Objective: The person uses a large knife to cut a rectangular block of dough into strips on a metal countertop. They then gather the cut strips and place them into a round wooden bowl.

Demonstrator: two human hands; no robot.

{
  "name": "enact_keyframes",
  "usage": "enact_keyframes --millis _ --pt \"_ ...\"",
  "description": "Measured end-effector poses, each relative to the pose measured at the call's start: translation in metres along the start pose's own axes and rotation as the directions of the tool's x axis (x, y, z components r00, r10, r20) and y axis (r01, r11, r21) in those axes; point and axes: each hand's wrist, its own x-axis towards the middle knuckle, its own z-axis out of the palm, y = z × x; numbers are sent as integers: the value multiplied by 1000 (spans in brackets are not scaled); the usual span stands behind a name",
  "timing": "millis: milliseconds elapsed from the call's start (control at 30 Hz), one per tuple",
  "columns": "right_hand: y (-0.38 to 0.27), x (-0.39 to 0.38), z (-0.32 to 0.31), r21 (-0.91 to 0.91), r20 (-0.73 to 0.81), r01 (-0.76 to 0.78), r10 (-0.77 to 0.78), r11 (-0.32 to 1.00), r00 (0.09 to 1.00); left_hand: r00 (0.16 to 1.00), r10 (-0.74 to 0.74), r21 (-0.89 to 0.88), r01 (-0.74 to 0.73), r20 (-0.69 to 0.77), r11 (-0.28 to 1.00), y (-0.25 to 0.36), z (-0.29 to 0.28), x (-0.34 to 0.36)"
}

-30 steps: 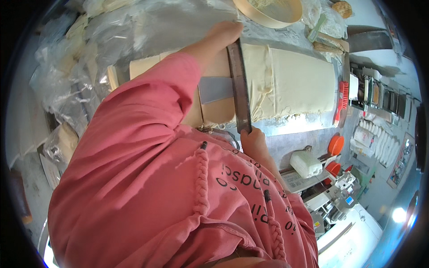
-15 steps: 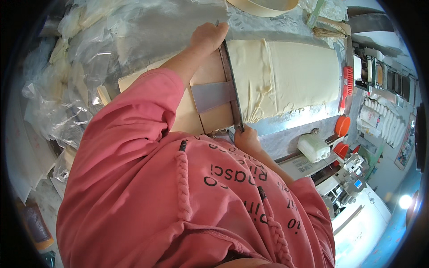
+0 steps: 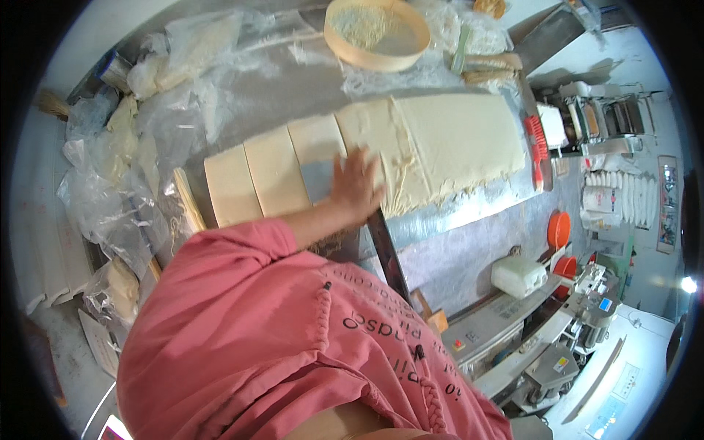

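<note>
A long slab of pale dough [image 3: 462,139] lies across the worktop, with a raised fold [image 3: 403,147] running over it. On its left, straight cuts part off flat dough pieces [image 3: 229,187]. My left hand [image 3: 357,189] is over the dough with fingers spread, holding nothing; whether it presses down I cannot tell. Beside its fingertips, a grey rectangular plate [image 3: 317,180] rests on the dough. A long dark blade [image 3: 386,253] slants from under my left hand toward my body. My right hand does not show, and the blade's near end is hidden by my pink top.
A round wooden-rimmed sieve [image 3: 378,64] with crumbs stands behind the dough. Right of the slab lies a red brush [image 3: 537,154]. A white jug [image 3: 518,276] and orange bowls [image 3: 559,229] are at the right. Plastic sheeting [image 3: 110,180] heaps up at the left.
My left hand has let go of the blade's far end and come nearer, fingers spread. The blade has moved back toward my body. My right hand has gone out of sight.
</note>
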Motion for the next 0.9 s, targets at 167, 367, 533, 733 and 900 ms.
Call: enact_keyframes --millis 167,367,533,733,900 --pt "-16 -100 -64 65 -226 -60 73 996 971 999 2 -284 -14 -44 959 -9 -10 44" --pt "-2 -19 -125 168 -567 34 68 985 821 745 -660 -535 597 94 597 -67 -14 189" --pt "-9 74 -219 521 -558 155 198 839 806 481 -808 -736 671 341 88 -58 -15 276" --pt "15 135 -298 528 -523 125 206 840 827 114 -969 -660 749 220 -61 -138 32 335" --pt "23 173 -325 567 -472 110 213 816 855 295 -762 -605 781 576 -155 -128 -15 313"
